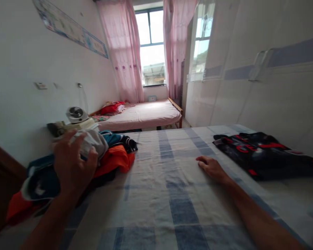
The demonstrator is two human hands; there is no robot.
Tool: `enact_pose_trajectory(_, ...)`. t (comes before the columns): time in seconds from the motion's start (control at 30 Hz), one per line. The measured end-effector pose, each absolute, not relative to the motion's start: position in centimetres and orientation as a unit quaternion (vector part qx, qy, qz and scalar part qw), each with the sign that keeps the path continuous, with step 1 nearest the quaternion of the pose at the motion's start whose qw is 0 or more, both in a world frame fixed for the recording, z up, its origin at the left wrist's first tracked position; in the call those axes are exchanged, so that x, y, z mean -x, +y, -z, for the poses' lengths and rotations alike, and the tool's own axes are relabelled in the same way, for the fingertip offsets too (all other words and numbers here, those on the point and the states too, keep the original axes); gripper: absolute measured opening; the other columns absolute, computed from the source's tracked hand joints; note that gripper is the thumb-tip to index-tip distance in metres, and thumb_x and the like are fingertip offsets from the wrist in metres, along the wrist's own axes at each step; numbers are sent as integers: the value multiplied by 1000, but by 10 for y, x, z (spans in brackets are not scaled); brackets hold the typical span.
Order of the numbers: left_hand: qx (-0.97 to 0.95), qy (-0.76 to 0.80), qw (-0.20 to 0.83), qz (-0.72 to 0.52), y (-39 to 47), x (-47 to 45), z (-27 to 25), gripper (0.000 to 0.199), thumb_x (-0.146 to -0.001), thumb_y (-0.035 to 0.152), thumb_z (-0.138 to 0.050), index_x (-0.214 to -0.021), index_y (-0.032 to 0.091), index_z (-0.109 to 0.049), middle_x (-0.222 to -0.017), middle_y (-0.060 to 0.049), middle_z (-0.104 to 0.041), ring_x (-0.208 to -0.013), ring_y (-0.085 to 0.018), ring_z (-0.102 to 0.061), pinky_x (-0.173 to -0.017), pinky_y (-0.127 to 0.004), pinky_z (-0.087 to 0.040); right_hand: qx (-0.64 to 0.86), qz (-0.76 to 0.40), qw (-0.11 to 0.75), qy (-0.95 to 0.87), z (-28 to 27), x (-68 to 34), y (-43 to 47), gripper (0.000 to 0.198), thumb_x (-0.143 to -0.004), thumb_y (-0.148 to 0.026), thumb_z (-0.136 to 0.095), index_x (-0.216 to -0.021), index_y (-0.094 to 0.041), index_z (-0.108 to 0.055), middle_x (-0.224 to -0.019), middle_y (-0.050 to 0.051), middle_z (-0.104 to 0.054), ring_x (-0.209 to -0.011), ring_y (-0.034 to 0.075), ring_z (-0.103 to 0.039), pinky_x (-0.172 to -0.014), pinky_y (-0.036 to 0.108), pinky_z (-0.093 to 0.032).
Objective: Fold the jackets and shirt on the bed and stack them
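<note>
My left hand point(74, 163) is spread above a heap of clothes on the left of the bed, its fingers apart. Just beyond its fingertips lies a light grey garment point(100, 144); whether they touch it I cannot tell. The heap also has an orange garment point(121, 158) and a dark teal garment point(43, 175) with a pale edge. My right hand point(211, 168) rests low over the striped bedsheet point(181, 205), fingers loosely bent and slightly apart, with nothing seen in them. To its right, black clothing with red lettering point(261, 152) lies flat.
Behind the heap, a small white fan point(77, 114) stands by the wall. A second bed point(143, 114) with pink bedding is under the window, with red cloth point(112, 108) on it. White wardrobe doors point(240, 93) run along the right side.
</note>
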State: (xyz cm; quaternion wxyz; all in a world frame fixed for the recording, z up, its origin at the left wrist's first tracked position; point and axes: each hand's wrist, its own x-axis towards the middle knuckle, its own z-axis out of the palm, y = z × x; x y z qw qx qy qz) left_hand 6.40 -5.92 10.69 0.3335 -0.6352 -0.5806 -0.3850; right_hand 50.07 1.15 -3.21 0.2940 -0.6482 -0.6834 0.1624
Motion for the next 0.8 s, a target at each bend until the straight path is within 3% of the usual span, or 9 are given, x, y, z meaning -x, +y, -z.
enact_pose_trajectory(0.07, 745, -506, 273, 339, -50, -100, -81, 39, -86, 32, -42, -122, 19, -51, -141, -9, -40, -128, -31, -39, -105, -49, -36, 648, -163, 301, -680, 31, -497, 9, 29, -77, -23, -45, -97, -18, -66, -97, 6, -70, -92, 20, -63, -84, 30, -45)
enact_pose_trajectory(0.2, 854, -407, 187, 264, -23, -152, -26, 33, -85, 27, -47, -113, 17, -60, -136, -14, -47, -130, -31, -38, -102, -49, -40, 661, -156, 308, -666, 31, -491, 5, 27, -77, -19, -48, -97, -18, -66, -92, 4, -71, -86, 17, -64, -79, 26, -46)
enact_pose_trajectory(0.37, 856, -410, 176, 261, 3, -161, 25, 33, -85, 31, -48, -113, 19, -61, -133, -15, -50, -128, -32, -42, -95, -47, -46, 688, -129, 313, -642, 17, -507, 7, 23, -78, -21, -52, -94, -22, -68, -80, -3, -71, -69, 11, -64, -69, 19, -47)
enact_pose_trajectory(0.43, 848, -420, 180, 270, 8, -154, 38, 34, -86, 33, -47, -113, 18, -61, -131, -15, -52, -126, -32, -43, -96, -48, -45, 720, -89, 321, -609, 5, -529, 9, 25, -81, -22, -49, -99, -22, -66, -87, -1, -70, -76, 11, -64, -74, 19, -46)
enact_pose_trajectory(0.53, 843, -426, 180, 275, 14, -143, 53, 36, -86, 36, -44, -110, 17, -64, -129, -15, -54, -124, -32, -45, -97, -48, -43, 789, 1, 324, -522, -13, -578, 7, 31, -84, -21, -43, -108, -18, -62, -108, 7, -65, -99, 17, -60, -88, 27, -42)
enact_pose_trajectory(0.63, 843, -431, 177, 269, 17, -139, 62, 36, -85, 37, -44, -105, 18, -67, -127, -13, -56, -122, -31, -48, -96, -46, -44, 850, 78, 302, -425, -19, -629, -1, 36, -82, -20, -43, -113, -11, -59, -121, 20, -54, -114, 31, -49, -94, 48, -36)
enact_pose_trajectory(0.7, 840, -438, 175, 268, 18, -139, 65, 34, -84, 36, -45, -103, 19, -68, -126, -13, -56, -121, -31, -48, -95, -46, -45, 887, 101, 248, -376, -14, -656, -5, 36, -80, -23, -47, -110, -7, -60, -120, 24, -53, -115, 38, -46, -91, 58, -33)
enact_pose_trajectory(0.8, 838, -441, 168, 274, 19, -140, 66, 34, -84, 35, -45, -102, 17, -68, -125, -14, -57, -121, -32, -48, -95, -48, -45, 919, 119, 141, -348, -1, -684, -2, 33, -78, -26, -52, -101, -7, -65, -117, 24, -56, -113, 39, -47, -89, 56, -35)
